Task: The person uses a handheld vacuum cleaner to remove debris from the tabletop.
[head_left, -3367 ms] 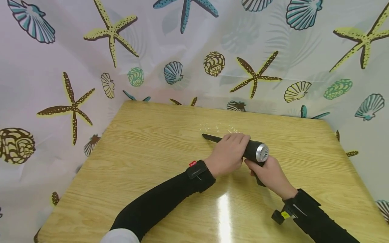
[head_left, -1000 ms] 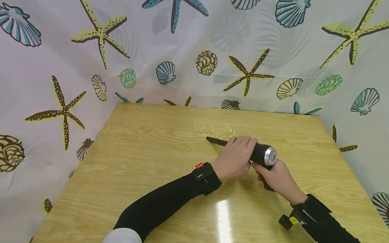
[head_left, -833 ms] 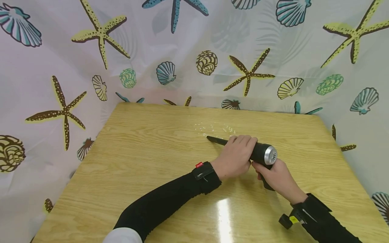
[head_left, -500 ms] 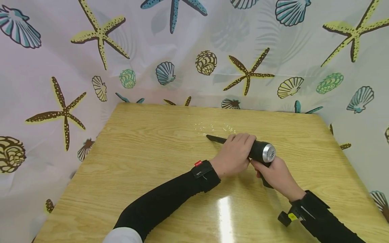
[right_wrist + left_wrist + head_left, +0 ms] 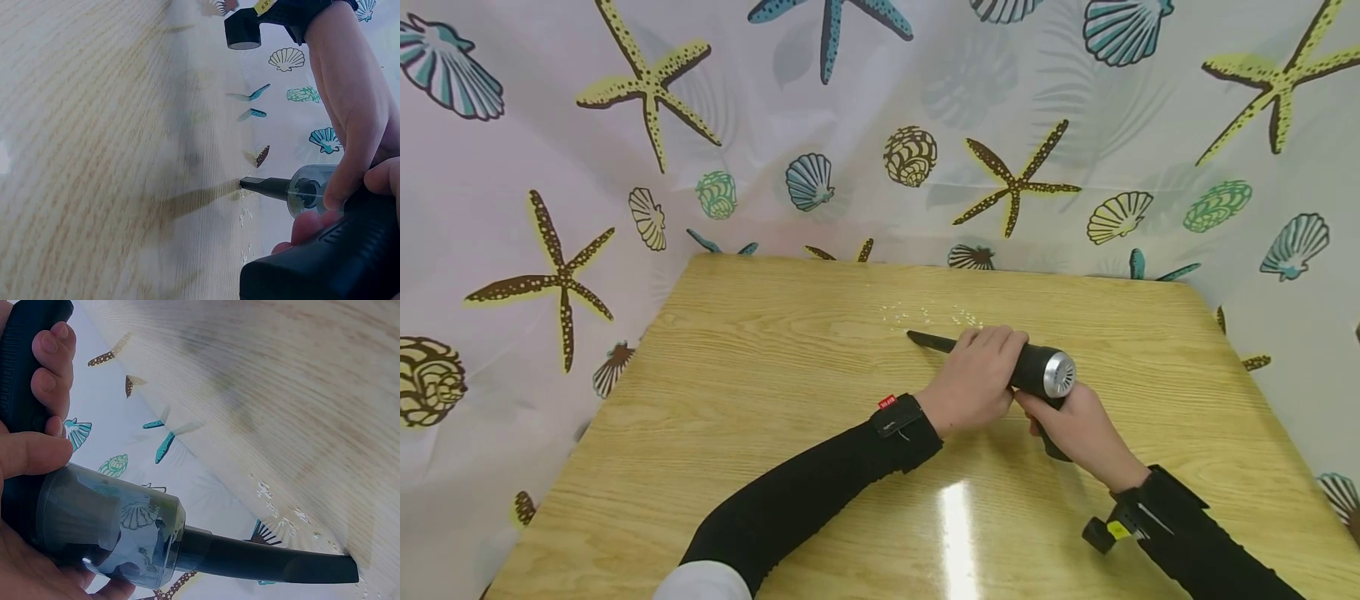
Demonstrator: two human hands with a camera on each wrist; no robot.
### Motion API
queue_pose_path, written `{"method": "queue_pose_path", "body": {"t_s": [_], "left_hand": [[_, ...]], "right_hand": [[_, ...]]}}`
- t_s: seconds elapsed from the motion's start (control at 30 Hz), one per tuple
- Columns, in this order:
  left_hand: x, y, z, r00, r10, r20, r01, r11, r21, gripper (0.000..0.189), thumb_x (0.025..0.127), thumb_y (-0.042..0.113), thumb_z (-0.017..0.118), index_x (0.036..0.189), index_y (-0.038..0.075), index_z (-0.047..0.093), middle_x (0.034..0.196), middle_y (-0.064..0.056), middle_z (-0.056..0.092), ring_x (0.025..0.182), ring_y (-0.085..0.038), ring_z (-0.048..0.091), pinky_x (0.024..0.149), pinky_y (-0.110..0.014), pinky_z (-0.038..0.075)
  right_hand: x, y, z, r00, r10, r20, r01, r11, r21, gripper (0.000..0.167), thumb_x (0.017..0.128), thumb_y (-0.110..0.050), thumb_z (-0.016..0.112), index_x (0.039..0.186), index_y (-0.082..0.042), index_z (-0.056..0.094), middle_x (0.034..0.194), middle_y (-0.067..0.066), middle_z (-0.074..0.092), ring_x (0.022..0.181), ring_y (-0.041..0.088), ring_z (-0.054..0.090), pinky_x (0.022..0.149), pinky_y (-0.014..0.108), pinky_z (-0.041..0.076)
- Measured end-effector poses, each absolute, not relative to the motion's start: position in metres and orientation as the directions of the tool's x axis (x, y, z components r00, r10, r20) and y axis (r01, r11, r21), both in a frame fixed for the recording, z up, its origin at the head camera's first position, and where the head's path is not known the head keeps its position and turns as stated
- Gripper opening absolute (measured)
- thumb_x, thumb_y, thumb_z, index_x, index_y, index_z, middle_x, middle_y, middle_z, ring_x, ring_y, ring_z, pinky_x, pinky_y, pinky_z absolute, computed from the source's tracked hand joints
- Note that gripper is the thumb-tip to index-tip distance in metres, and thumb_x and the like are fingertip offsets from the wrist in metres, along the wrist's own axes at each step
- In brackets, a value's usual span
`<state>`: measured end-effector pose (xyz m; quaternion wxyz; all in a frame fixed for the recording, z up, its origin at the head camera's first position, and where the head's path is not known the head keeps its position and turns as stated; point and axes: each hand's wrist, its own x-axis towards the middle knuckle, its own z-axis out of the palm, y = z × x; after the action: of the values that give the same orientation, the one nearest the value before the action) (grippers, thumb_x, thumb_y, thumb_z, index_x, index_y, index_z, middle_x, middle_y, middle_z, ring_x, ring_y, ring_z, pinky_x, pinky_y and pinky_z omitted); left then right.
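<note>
Both hands hold a black handheld vacuum cleaner point(image 5: 1033, 367) with a silver end cap. My left hand point(image 5: 973, 379) grips its body from above, fingers wrapped over the top. Below and to the right, my right hand point(image 5: 1086, 429) is curled round the handle point(image 5: 319, 253). The slim black nozzle point(image 5: 928, 340) points left, its tip low over the table beside a scatter of small white bits point(image 5: 967, 317). In the left wrist view the clear dust cup point(image 5: 150, 519) shows between the left hand and the nozzle, and the right fingers point(image 5: 53, 387) wrap the handle.
The wood-grain table point(image 5: 760, 375) meets a shell-and-starfish patterned curtain point(image 5: 865, 200) at its back and sides. Black bands circle both wrists; a small black camera point(image 5: 1099, 535) juts from the right one. A bright light reflection point(image 5: 957, 533) lies on the near tabletop.
Over the last second the vacuum cleaner has shifted slightly left and away from the body, both hands keeping their hold. Compared with 3.4 seconds ago, its tip sits farther right along the white bits.
</note>
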<state>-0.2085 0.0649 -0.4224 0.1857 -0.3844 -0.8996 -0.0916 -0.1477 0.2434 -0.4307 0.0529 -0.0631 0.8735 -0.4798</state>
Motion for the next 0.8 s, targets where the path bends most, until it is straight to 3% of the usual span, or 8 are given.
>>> {"method": "queue_pose_path", "body": {"t_s": [0.8], "left_hand": [[-0.2067,0.0647,-0.421,-0.62,0.672,0.406,0.747,0.663,0.044,0.045,0.091,0.027,0.065,0.131,0.012,0.05,0.124,-0.002,0.059,0.122,-0.018,0.056,0.106,-0.04,0.044]], "right_hand": [[-0.1423,0.2436,-0.4284,-0.988,-0.142,-0.055,-0.03,0.536,-0.844,0.045,0.1,-0.035,0.062,0.131,-0.005,0.05,0.085,0.016,0.059,0.07,0.025,0.063,0.066,0.032,0.051]]}}
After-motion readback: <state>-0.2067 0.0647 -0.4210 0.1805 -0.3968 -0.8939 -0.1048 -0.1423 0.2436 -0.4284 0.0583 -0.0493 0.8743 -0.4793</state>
